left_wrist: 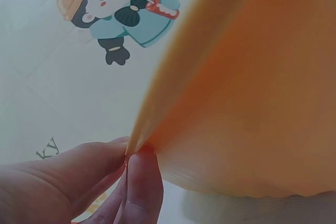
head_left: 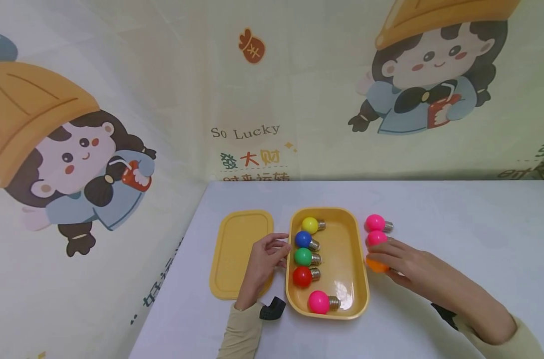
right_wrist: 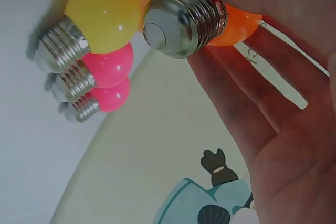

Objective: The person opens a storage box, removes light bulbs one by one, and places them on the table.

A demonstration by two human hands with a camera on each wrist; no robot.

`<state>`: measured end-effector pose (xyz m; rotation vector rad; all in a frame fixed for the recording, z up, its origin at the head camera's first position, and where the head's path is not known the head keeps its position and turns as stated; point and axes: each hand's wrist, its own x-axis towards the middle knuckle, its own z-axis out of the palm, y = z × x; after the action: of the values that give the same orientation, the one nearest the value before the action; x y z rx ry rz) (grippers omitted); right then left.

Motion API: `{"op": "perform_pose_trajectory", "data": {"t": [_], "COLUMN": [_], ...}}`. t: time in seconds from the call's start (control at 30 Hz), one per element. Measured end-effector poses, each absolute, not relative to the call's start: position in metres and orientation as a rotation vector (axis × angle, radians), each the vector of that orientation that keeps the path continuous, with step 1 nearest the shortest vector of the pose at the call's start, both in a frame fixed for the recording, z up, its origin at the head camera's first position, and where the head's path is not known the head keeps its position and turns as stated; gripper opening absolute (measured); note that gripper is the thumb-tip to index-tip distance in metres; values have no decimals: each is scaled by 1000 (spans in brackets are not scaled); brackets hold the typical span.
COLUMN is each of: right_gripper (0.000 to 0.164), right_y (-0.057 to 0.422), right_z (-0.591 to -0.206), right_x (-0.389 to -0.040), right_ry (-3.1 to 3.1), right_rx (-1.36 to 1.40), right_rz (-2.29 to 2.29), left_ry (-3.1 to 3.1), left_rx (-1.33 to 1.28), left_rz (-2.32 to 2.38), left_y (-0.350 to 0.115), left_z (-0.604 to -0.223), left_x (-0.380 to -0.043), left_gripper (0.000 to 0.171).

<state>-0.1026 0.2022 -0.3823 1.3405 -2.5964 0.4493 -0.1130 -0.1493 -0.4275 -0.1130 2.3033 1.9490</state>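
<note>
An orange light bulb (head_left: 376,265) with a silver screw base is held between the thumb and fingers of my right hand (head_left: 411,267), just off the right side of a yellow-orange tray (head_left: 363,279). My left hand (head_left: 264,262) pinches the tray's left rim between thumb and fingers. Inside the tray lie a yellow bulb (head_left: 309,225), a blue bulb (head_left: 303,239), a green bulb (head_left: 303,257), a red bulb (head_left: 302,276) and a pink bulb (head_left: 318,302). The right wrist view shows another yellow bulb (right_wrist: 107,17) near the held one; my right hand hides it in the head view.
Two pink bulbs, one farther (head_left: 375,223) and one nearer (head_left: 377,238), lie on the white table (head_left: 478,219) right of the tray. A flat yellow lid (head_left: 242,239) rests left of the tray. Behind the table hangs a patterned cloth (head_left: 321,124).
</note>
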Motion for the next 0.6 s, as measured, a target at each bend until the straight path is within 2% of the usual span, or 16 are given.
{"op": "perform_pose_trajectory", "data": {"t": [0.43, 0.6], "right_gripper": [64, 67], "right_y": [208, 209], "right_z": [-399, -405], "right_x": [-94, -92], "right_ry": [-2644, -2601], "right_rx": [1339, 1354], "right_rz": [506, 501], "left_ry": [2290, 2310], "left_rx": [-148, -153], "left_rz": [1950, 1913], "left_y": [-148, -146], "left_z": [-429, -417], "left_x": [-113, -109], "left_gripper": [36, 34]}}
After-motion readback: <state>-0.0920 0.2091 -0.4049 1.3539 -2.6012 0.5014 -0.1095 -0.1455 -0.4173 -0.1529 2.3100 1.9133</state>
